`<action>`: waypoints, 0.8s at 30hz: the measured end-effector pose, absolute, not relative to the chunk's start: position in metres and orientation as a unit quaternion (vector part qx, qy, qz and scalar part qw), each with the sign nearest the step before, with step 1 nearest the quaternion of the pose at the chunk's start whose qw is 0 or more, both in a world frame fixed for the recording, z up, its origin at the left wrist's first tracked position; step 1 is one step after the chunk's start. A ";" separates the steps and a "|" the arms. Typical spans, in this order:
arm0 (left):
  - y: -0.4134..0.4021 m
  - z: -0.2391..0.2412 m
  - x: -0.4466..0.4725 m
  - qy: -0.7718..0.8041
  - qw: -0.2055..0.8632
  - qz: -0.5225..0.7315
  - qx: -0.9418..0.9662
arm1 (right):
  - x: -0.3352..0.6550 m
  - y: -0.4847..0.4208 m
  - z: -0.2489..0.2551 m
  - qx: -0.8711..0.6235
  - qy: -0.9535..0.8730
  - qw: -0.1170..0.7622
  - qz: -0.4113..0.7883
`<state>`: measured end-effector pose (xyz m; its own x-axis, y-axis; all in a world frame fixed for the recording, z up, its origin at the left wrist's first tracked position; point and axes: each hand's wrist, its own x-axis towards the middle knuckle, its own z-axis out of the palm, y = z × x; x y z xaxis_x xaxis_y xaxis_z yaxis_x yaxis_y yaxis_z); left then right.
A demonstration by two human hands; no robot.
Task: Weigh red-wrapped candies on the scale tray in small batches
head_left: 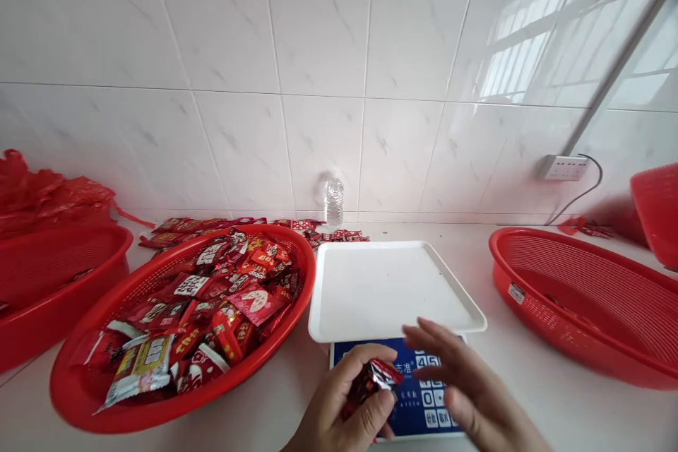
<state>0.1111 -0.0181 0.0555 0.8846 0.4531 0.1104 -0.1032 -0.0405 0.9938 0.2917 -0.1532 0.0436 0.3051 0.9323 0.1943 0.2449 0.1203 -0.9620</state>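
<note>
My left hand (352, 399) is closed around a shiny dark red candy packet (373, 383), held over the front of a digital scale. My right hand (471, 385) hovers beside it with fingers apart and nothing in them, slightly blurred. Beneath both hands lies the scale's blue keypad (405, 409), partly covered by them. Behind the keypad, the scale's white tray (384, 289) carries only a few tiny specks. To the left, a red oval basket (289, 346) holds a heap of red-wrapped snack packets (257, 302) and a pale yellow and white packet (140, 367).
At the right stands another red basket (583, 339) with a few dark packets low inside. A red basket (63, 304) with red plastic bags (47, 194) is at far left. Along the tiled wall are a clear bottle (334, 202), loose red packets (185, 229) and a power strip (566, 167).
</note>
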 end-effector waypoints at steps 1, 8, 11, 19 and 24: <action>-0.020 0.057 0.111 0.092 0.627 0.270 0.725 | 0.272 -0.147 0.041 -0.519 -0.503 0.579 0.377; -0.027 0.067 0.115 -0.012 0.246 0.477 0.844 | 0.215 -0.123 0.043 -0.352 -0.321 0.691 0.544; -0.031 0.070 0.115 0.020 0.193 0.456 0.868 | 0.214 -0.120 0.047 -0.310 -0.263 0.716 0.568; -0.035 0.077 0.125 0.084 0.143 0.314 0.935 | 0.240 -0.120 0.067 -0.345 -0.191 0.702 0.592; -0.033 0.090 0.113 0.043 0.180 0.290 0.939 | 0.271 -0.114 0.085 -0.473 -0.306 0.680 0.469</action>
